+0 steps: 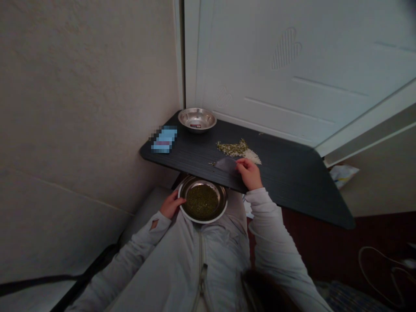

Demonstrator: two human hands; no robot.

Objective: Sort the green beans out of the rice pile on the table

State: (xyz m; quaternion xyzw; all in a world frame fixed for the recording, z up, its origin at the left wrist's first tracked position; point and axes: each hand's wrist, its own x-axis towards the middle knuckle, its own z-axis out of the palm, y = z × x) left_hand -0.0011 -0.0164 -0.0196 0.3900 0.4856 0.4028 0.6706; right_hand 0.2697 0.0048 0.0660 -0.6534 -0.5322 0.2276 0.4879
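My left hand (170, 203) is closed on the rim of a metal bowl (224, 203), which rests at my lap just below the table edge. Small green beans or grains (202, 202) cover its bottom. Over the table, my right hand (249, 173) pinches a thin, translucent flat scraper-like sheet (226, 165) held near the front edge. Just beyond the sheet lies a pile of mixed green and white grains (232, 148), with a patch of white rice-like grains (252, 156) to its right. A few stray grains lie by the sheet's left end.
On the dark table (292, 182), a second metal bowl (197, 120) stands at the back left, with a small reddish item or reflection inside. A blurred blue rectangle (164, 139) lies left. A white door (260, 65) borders the back; a cable (367, 268) runs along the floor, right.
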